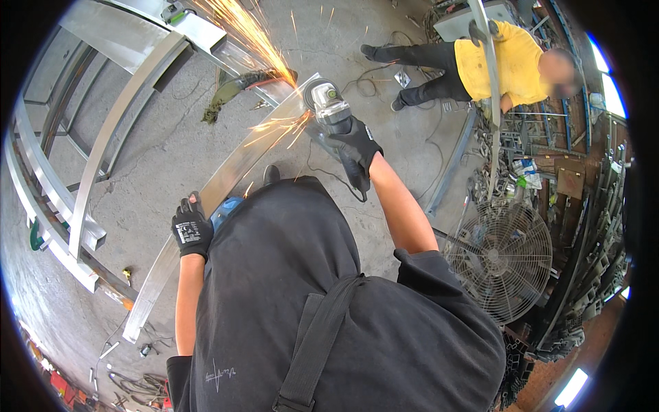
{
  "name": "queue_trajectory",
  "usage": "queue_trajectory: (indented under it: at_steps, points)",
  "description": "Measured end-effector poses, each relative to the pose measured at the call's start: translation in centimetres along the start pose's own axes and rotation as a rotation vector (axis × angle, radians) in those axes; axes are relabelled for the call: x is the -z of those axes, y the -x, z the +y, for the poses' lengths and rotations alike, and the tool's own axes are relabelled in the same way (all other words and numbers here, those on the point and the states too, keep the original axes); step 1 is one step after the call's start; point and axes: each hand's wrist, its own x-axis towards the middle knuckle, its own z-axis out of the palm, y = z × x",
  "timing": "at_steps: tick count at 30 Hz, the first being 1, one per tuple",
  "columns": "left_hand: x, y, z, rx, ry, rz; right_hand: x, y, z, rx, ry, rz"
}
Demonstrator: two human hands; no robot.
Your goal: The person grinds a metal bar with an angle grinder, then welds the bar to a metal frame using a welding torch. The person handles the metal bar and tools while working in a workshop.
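My right hand, in a black glove, is closed around an angle grinder. Its disc meets the far end of a long flat metal bar, and orange sparks spray up and to the left, with more along the bar. The bar slants from the upper middle down to the lower left. My left hand, also black-gloved, grips the bar near its middle, fingers wrapped over its edge. Something blue shows beside the bar, partly hidden by my dark clothing.
Curved metal frames stand at the left. Another person in a yellow shirt holds a long metal strip at the upper right. A large round fan stands at the right, near stacked metal profiles. Cables lie on the floor.
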Motion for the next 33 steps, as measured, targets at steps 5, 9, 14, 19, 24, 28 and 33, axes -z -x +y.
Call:
queue_trajectory:
  at_steps: [5, 9, 14, 19, 24, 28, 33]
  points:
    - [-0.1, 0.2, -0.1, 0.005, 0.0, -0.029, -0.2, -0.1, -0.3, 0.005, 0.062, 0.026]
    - [0.0, 0.0, -0.1, 0.003, 0.0, -0.016, -0.3, -0.2, 0.1, 0.018, 0.05, 0.039]
    - [0.1, 0.0, -0.1, 0.015, 0.019, -0.035, -0.7, 0.3, 0.8, -0.035, 0.026, -0.024]
    - [-0.1, 0.1, -0.1, 0.038, 0.048, -0.043, -1.6, 0.6, 0.7, -0.065, -0.006, 0.004]
    - [-0.4, 0.0, -0.1, 0.031, 0.026, -0.031, -2.0, 1.2, 0.2, -0.125, 0.002, -0.083]
    - [-0.3, 0.0, 0.0, 0.03, 0.03, -0.028, -2.3, 1.8, -0.7, -0.099, -0.046, -0.085]
    - [-0.3, -0.1, -0.1, 0.021, 0.01, -0.04, -2.2, 2.5, -2.0, -0.142, -0.067, -0.099]
